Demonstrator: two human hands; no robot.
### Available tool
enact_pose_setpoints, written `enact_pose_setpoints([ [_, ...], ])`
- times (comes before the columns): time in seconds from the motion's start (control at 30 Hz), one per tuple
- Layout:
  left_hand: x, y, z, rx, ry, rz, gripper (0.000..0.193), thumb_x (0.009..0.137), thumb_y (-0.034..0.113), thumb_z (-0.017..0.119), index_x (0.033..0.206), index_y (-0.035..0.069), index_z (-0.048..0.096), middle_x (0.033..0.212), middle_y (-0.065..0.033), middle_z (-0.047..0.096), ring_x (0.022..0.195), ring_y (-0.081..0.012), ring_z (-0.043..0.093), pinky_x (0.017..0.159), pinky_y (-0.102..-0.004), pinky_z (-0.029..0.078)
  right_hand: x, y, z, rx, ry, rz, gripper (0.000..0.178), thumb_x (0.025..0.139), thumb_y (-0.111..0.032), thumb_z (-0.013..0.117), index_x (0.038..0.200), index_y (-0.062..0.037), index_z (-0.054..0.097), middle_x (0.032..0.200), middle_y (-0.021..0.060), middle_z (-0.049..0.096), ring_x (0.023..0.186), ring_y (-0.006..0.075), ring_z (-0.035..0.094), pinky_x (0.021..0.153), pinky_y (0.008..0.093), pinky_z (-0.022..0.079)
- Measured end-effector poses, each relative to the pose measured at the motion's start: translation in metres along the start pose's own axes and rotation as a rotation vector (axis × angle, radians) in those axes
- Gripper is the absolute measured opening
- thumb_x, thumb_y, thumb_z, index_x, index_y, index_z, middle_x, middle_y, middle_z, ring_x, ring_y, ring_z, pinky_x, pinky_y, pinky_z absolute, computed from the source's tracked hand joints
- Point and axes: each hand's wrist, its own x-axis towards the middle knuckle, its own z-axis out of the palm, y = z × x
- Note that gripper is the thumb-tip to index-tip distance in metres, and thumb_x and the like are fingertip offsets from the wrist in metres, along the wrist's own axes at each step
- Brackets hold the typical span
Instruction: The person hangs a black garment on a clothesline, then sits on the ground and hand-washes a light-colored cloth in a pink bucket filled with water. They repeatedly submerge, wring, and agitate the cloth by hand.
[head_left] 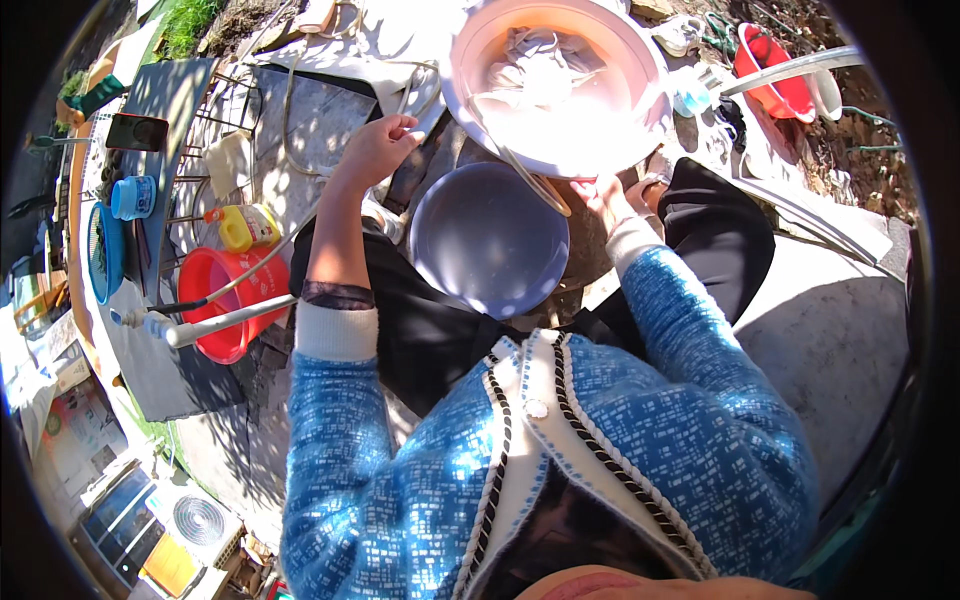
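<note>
A large pale pink basin (648, 60) stands in bright sun at the top, with wet whitish cloth (545, 68) in it. My right hand (606, 204) is closed at its near rim, fingers against the edge. Left of the basin, my left hand (378, 152) is raised with its fingers curled together; whatever may be in them is hidden. A smaller blue-grey basin (490, 240) sits between my legs, below the large one, with a smooth, shaded inside. A tan hose (540, 186) loops over the large basin's near rim and hangs above the smaller one.
On the left are a red bucket (222, 335), a yellow bottle (247, 228), a blue-lidded jar (133, 197), a phone (137, 132) and a dark board (180, 110). A pale pipe (232, 322) juts toward my left side. At the upper right lie a red basin (772, 75) and another pipe (790, 72).
</note>
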Motion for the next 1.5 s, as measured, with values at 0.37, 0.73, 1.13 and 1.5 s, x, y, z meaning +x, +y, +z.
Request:
enact_pose_setpoints([
  [0.37, 0.011, -0.001, 0.009, -0.006, -0.028, -0.030, 0.041, 0.088, 0.031, 0.071, 0.118, 0.002, 0.066, 0.097, -0.0138, 0.072, 0.090, -0.0224, 0.069, 0.082, -0.0337, 0.053, -0.026, 0.022, 0.016, 0.076, 0.058, 0.043, 0.041, 0.107, -0.032, 0.034, 0.130, -0.0019, 0.050, 0.124, 0.0157, 0.060, 0.107, 0.0284, 0.061, 0.093, 0.0412, 0.053],
  [0.73, 0.008, 0.008, 0.011, -0.033, -0.087, -0.070, 0.043, 0.090, 0.028, 0.071, 0.122, -0.001, 0.063, 0.097, -0.0115, 0.071, 0.089, -0.0172, 0.066, 0.082, -0.0307, 0.051, -0.097, 0.049, 0.045, -1.331, -0.123, -0.691, 0.034, 0.085, -0.016, 0.072, 0.115, -0.0044, 0.060, 0.116, 0.0149, 0.062, 0.113, 0.0352, 0.058, 0.094, 0.0436, 0.048],
  [1.13, 0.033, 0.006, 0.081, -0.620, -0.253, -0.502, 0.043, 0.097, 0.038, 0.063, 0.118, 0.001, 0.058, 0.103, -0.0084, 0.066, 0.083, -0.0158, 0.067, 0.070, -0.0307, 0.056, -0.124, 0.034, 0.057, -1.170, -0.345, -0.757, 0.018, 0.083, 0.002, 0.061, 0.099, -0.0059, 0.062, 0.096, 0.0148, 0.061, 0.092, 0.0331, 0.059, 0.083, 0.0391, 0.049],
  [1.5, 0.053, -0.002, 0.105, -1.094, 0.101, -0.556, 0.012, 0.096, 0.023, 0.066, 0.100, 0.013, 0.061, 0.085, 0.0003, 0.061, 0.070, -0.0138, 0.057, 0.065, -0.0305, 0.049, -0.151, 0.019, 0.036, -1.550, -0.321, -0.641, 0.020, 0.088, -0.016, 0.066, 0.107, -0.0102, 0.063, 0.109, 0.0158, 0.057, 0.103, 0.0358, 0.057, 0.092, 0.0443, 0.049],
])
